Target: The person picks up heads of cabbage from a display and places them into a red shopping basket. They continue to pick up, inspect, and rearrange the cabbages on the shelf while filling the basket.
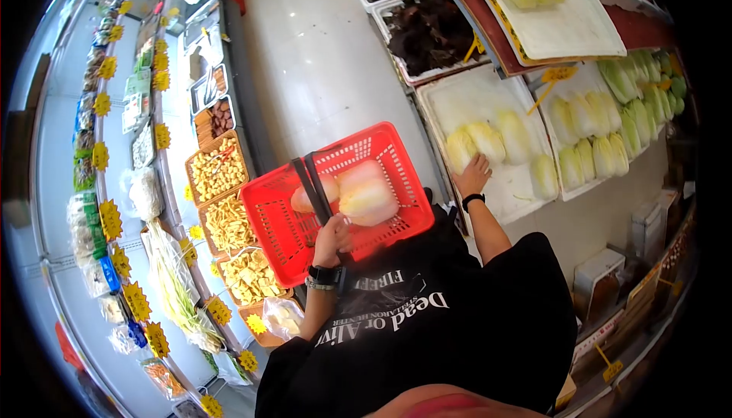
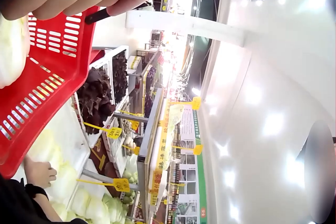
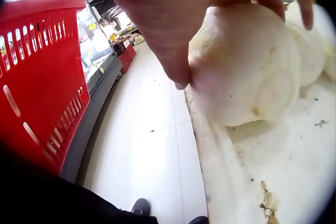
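Note:
My left hand [image 1: 332,241] grips the dark handle [image 1: 311,185] of a red plastic shopping basket [image 1: 263,224]. In the basket lie a large napa cabbage [image 1: 370,198] and a smaller pale, pinkish item [image 1: 319,192]. The cabbage also shows at the edge of the left wrist view. My right hand [image 1: 473,176] is over a pale napa cabbage [image 3: 247,71] at the near-left end of a white tray [image 1: 526,197]. Its thumb [image 3: 178,71] presses one side while the fingers reach over the top. The cabbage's cut base faces the right wrist camera, and it rests on the tray.
More napa cabbages [image 1: 515,136] lie on the tray and on a second tray to the right. Behind are trays of dark leafy vegetables [image 1: 427,33] and a raised shelf [image 1: 579,29]. On the left stand baskets of tofu-like pieces [image 1: 217,170] and a refrigerated case. An aisle floor [image 1: 305,60] runs between.

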### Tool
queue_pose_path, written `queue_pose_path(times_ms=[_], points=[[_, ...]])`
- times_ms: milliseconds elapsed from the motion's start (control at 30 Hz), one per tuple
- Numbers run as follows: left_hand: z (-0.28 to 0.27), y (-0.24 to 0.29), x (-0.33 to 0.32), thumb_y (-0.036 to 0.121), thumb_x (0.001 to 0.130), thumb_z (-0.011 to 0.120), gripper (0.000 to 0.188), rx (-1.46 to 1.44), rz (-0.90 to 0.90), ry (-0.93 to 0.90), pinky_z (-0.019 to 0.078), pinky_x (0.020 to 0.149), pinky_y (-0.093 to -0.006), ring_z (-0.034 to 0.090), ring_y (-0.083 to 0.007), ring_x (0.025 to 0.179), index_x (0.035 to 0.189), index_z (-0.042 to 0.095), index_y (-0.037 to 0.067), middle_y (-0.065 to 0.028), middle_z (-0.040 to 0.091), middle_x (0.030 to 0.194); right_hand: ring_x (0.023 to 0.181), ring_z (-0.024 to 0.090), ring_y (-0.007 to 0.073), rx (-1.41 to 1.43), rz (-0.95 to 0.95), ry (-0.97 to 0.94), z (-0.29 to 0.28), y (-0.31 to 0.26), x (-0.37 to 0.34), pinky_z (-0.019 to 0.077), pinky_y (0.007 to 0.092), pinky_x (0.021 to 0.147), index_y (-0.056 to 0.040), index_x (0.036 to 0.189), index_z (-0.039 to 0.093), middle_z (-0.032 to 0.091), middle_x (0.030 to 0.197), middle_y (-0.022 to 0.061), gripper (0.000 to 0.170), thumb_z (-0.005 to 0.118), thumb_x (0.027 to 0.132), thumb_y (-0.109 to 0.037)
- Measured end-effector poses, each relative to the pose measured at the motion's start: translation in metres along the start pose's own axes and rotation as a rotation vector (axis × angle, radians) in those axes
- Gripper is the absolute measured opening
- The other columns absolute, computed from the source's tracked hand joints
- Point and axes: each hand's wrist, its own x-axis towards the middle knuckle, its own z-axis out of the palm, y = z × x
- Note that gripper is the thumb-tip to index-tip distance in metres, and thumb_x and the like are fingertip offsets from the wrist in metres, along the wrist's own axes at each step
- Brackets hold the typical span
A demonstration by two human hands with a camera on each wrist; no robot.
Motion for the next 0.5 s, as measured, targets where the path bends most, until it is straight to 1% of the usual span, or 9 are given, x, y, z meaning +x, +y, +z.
queue_pose_path(times_ms=[33, 133, 200, 233, 333, 367, 467, 500], points=[[0.001, -0.001, 0.000, 0.029, 0.104, 0.044, 0.039, -0.012, -0.002, 0.005, 0.0223, 0.036, -0.0241, 0.022, -0.0070, 0.037, 0.067, 0.036, 0.018, 0.0070, 0.023, 0.048, 0.128, 0.041, 0.0341, 0.008, 0.006, -0.029, -0.002, -0.001, 0.003, 0.0414, 0.0578, 0.101, 0.0006, 0.139, 0.039, 0.045, 0.133, 0.0156, 0.101, 0.084, 0.062, -0.047], [0.007, -0.004, -0.001, 0.029, 0.103, 0.045, 0.039, -0.035, 0.020, 0.000, 0.0227, 0.036, -0.0244, 0.023, -0.0072, 0.036, 0.067, 0.036, 0.017, 0.0068, 0.023, 0.048, 0.122, 0.044, 0.0344, -0.003, -0.001, -0.147, -0.015, 0.000, 0.008, 0.0471, 0.0549, 0.096, 0.0004, 0.134, 0.038, 0.046, 0.127, 0.0153, 0.100, 0.088, 0.059, -0.043], [0.007, -0.008, -0.001, 0.030, 0.103, 0.046, 0.040, -0.061, 0.055, -0.002, 0.0224, 0.036, -0.0244, 0.023, -0.0073, 0.036, 0.067, 0.036, 0.017, 0.0068, 0.023, 0.048, 0.119, 0.044, 0.0360, 0.063, 0.012, -0.139, -0.010, 0.002, 0.006, 0.0497, 0.0518, 0.095, 0.0008, 0.132, 0.038, 0.046, 0.125, 0.0163, 0.099, 0.089, 0.057, -0.039], [0.005, -0.011, 0.000, 0.029, 0.103, 0.046, 0.040, -0.048, 0.067, 0.034, 0.0213, 0.036, -0.0247, 0.023, -0.0074, 0.036, 0.066, 0.035, 0.017, 0.0069, 0.023, 0.048, 0.118, 0.044, 0.0368, 0.100, 0.019, -0.133, -0.008, 0.002, 0.008, 0.0510, 0.0503, 0.094, 0.0010, 0.130, 0.038, 0.046, 0.124, 0.0168, 0.098, 0.090, 0.056, -0.036], [0.009, -0.014, -0.006, 0.027, 0.103, 0.046, 0.039, -0.073, 0.024, 0.061, 0.0210, 0.037, -0.0249, 0.023, -0.0074, 0.037, 0.066, 0.036, 0.017, 0.0072, 0.024, 0.049, 0.117, 0.044, 0.0382, 0.086, 0.001, -0.085, -0.007, 0.002, 0.009, 0.0546, 0.0435, 0.089, -0.0009, 0.126, 0.040, 0.046, 0.123, 0.0173, 0.094, 0.091, 0.055, -0.037], [0.008, -0.017, -0.007, 0.027, 0.103, 0.046, 0.039, -0.043, 0.028, 0.096, 0.0212, 0.038, -0.0254, 0.023, -0.0077, 0.038, 0.066, 0.036, 0.017, 0.0072, 0.024, 0.049, 0.115, 0.045, 0.0381, 0.074, -0.011, -0.076, -0.007, 0.003, 0.009, 0.0529, 0.0415, 0.090, 0.0000, 0.123, 0.042, 0.047, 0.121, 0.0185, 0.091, 0.091, 0.056, -0.038], [0.005, -0.023, -0.006, 0.027, 0.102, 0.047, 0.038, -0.127, 0.057, 0.025, 0.0211, 0.038, -0.0257, 0.023, -0.0077, 0.038, 0.067, 0.036, 0.017, 0.0071, 0.024, 0.050, 0.113, 0.045, 0.0379, 0.057, -0.057, -0.048, 0.002, 0.010, 0.012, 0.0492, 0.0430, 0.093, 0.0016, 0.119, 0.044, 0.047, 0.121, 0.0199, 0.088, 0.091, 0.056, -0.038], [0.005, -0.024, -0.007, 0.027, 0.102, 0.047, 0.038, -0.128, 0.053, 0.036, 0.0209, 0.038, -0.0258, 0.023, -0.0077, 0.038, 0.067, 0.036, 0.017, 0.0071, 0.024, 0.050, 0.112, 0.046, 0.0379, 0.075, -0.059, -0.040, -0.003, 0.011, 0.012, 0.0457, 0.0437, 0.095, 0.0021, 0.115, 0.046, 0.049, 0.116, 0.0196, 0.085, 0.091, 0.056, -0.039]])
